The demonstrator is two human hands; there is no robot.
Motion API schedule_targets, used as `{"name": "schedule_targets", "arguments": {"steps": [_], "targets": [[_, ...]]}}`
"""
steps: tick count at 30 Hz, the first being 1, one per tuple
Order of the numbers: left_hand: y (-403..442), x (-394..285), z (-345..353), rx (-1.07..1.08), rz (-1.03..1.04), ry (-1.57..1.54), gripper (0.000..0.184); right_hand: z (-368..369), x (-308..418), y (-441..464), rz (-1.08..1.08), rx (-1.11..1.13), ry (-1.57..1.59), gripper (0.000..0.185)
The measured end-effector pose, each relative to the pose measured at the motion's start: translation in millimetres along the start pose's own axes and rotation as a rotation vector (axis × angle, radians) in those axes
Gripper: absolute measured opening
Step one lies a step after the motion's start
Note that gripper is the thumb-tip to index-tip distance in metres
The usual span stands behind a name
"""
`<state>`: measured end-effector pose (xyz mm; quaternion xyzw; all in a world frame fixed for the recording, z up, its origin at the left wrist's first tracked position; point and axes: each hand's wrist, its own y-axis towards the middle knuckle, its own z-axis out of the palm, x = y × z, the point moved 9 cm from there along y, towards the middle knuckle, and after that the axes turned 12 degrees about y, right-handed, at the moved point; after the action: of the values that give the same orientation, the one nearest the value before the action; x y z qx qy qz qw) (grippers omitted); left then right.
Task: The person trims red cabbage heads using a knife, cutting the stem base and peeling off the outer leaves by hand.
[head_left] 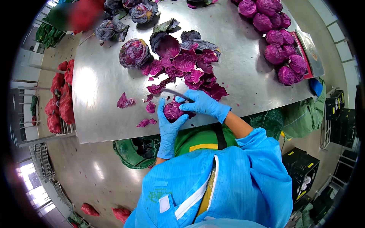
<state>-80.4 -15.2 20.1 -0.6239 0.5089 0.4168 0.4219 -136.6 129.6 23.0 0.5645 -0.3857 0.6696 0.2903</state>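
Note:
A red cabbage (173, 111) rests on the metal table near its front edge. My left hand (169, 127), in a blue glove, grips it from the left and front. My right hand (205, 104), also gloved in blue, is closed around a knife (175, 93) whose curved grey blade points left, above the cabbage; its handle is hidden in the fist. The right fingers also touch the cabbage's right side. Just beyond lies a pile of loose purple leaves (186, 64). Smaller leaf scraps (151, 107) lie to the left of the cabbage.
An untrimmed cabbage (134, 53) and others with dark outer leaves (143, 13) lie farther back. Trimmed cabbages (274, 54) line the table's right side. Red sacks (60, 102) stand at left, black crates (300, 171) at right. A green bag (137, 152) hangs below the front edge.

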Motion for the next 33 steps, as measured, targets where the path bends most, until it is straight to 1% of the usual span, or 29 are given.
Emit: {"name": "schedule_targets", "arguments": {"steps": [1,3,4,5,6,7,8,9,10,11,12,13,14,15,16,18,19,21,22,23,24,26,27,29,32,33], "targets": [[-2,6,0,-0.008,-0.021,0.011,0.103,4,5,3,-0.133,0.039,-0.284,0.04],[-4,8,-2,0.002,-0.034,0.004,0.1,15,17,-6,-0.32,-0.011,-0.526,0.035],[-3,3,1,0.053,-0.012,-0.007,0.1,22,28,-13,-0.414,-0.037,-0.647,0.033],[-3,-3,2,0.105,0.008,-0.016,0.101,27,30,-17,-0.432,-0.038,-0.809,0.034],[-3,-6,4,0.156,0.028,-0.026,0.101,23,32,-20,-0.442,-0.085,-0.866,0.03],[-3,-11,-1,0.154,0.186,0.358,0.102,17,33,-23,-0.45,-0.133,-0.922,0.027],[-7,-6,-1,0.18,0.108,0.233,0.102,11,34,-26,-0.459,-0.179,-0.978,0.024],[-11,-7,0,0.206,0.032,0.111,0.103,7,41,-33,-0.548,-0.24,-1.019,0.017],[-14,-6,2,0.233,-0.044,-0.01,0.103,1,41,-35,-0.563,-0.27,-0.959,0.017],[-14,-12,1,0.176,0.054,-0.113,0.103,-6,40,-37,-0.577,-0.3,-0.902,0.016],[-15,-7,0,0.197,0.046,-0.102,0.104,-13,40,-39,-0.588,-0.334,-0.843,0.016],[-16,0,-3,0.216,0.037,-0.094,0.104,-23,35,-39,-0.528,-0.363,-0.765,0.014],[-17,6,-6,0.231,0.029,-0.089,0.104,-33,36,-40,-0.528,-0.408,-0.722,0.013],[-16,8,-7,0.265,0.057,-0.022,0.105,-44,36,-41,-0.527,-0.454,-0.677,0.013],[-16,-4,-11,0.28,0.131,0.102,0.105,-55,40,-43,-0.526,-0.495,-0.63,0.014],[-15,-29,-20,0.298,0.279,0.35,0.105,-111,37,-45,-0.191,-0.691,-0.398,0.028],[-12,-27,-25,0.297,0.322,0.389,0.102,-110,62,-48,-0.302,-0.7,-0.494,0.036],[-6,-21,-29,0.264,0.229,0.282,0.103,-101,102,-55,-0.528,-0.719,-0.683,0.053],[-3,-21,-29,0.248,0.187,0.225,0.103,-85,91,-44,-0.486,-0.565,-0.662,0.061],[-3,-27,-25,0.257,0.174,0.223,0.1,-59,73,-37,-0.441,-0.414,-0.642,0.07],[-1,-29,-23,0.256,0.202,0.294,0.099,-32,61,-32,-0.396,-0.264,-0.623,0.078],[1,-32,-18,0.256,0.255,0.434,0.096,7,52,-32,-0.283,-0.2,-0.619,0.081],[2,-35,-15,0.244,0.248,0.464,0.096,12,40,-27,-0.215,-0.199,-0.534,0.081],[4,-40,-15,0.242,0.313,0.5,0.095,16,10,-19,-0.081,-0.193,-0.36,0.08],[6,-41,-9,0.237,0.378,0.575,0.095,9,17,-17,0.084,-0.124,-0.326,0.074],[5,-40,-5,0.237,0.396,0.604,0.095,5,17,-15,0.055,-0.108,-0.341,0.073]]}}
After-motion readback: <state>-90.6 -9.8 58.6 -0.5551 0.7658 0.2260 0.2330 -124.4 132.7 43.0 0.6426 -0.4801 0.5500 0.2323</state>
